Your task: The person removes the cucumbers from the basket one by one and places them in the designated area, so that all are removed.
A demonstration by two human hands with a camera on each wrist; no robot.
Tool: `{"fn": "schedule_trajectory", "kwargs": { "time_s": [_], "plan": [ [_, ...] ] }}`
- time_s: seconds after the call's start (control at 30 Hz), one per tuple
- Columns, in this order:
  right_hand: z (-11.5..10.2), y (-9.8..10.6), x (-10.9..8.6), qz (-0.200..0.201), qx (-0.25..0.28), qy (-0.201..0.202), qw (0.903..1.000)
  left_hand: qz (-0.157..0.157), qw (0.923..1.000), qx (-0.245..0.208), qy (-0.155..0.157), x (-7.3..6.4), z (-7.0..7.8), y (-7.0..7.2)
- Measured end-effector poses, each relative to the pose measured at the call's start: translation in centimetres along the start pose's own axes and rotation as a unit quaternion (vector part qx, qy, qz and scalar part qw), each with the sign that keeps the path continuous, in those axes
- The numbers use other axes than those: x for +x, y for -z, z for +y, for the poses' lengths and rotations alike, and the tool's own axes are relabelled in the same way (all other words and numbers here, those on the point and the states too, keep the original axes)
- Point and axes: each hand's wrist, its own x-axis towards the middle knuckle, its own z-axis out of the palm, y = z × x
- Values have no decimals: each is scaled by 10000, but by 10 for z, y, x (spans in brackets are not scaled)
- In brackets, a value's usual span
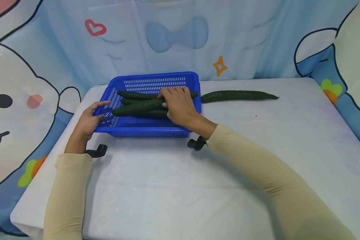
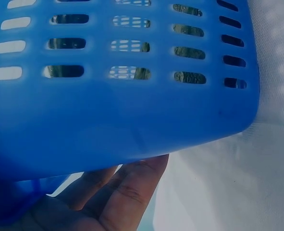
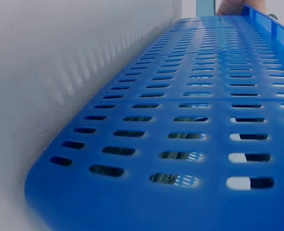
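Note:
A blue slotted plastic basket (image 1: 147, 129) stands on the table with several dark green cucumbers (image 1: 135, 95) lying lengthwise in it. My left hand (image 1: 90, 118) grips the rim at the basket's left end; its fingers (image 2: 132, 192) show under the rim in the left wrist view. Inside the basket, my right hand (image 1: 180, 105) holds the right end of the topmost cucumber (image 1: 138, 107), fingers curled over it from above. That end is hidden beneath the hand. The right wrist view shows mostly the basket's slotted side wall (image 3: 194, 101), with cucumber skin visible through the slots.
One more cucumber (image 1: 238, 96) lies on the white-covered table (image 1: 168, 186), just right of the basket. A blue printed curtain (image 1: 234, 33) hangs along the table's back edge. Each wrist wears a black camera mount (image 1: 197, 143).

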Motion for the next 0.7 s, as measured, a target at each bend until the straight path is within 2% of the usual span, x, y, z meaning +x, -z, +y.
{"fn": "schedule_trajectory", "kwargs": {
  "time_s": [0.33,0.7],
  "plan": [
    [6,6,-7,168,316,-205,9991,-56,10000,-36,-36,2,0,-5],
    [10,22,-22,208,338,-231,9989,12,9999,113,-41,1,-1,0]
  ]
}}
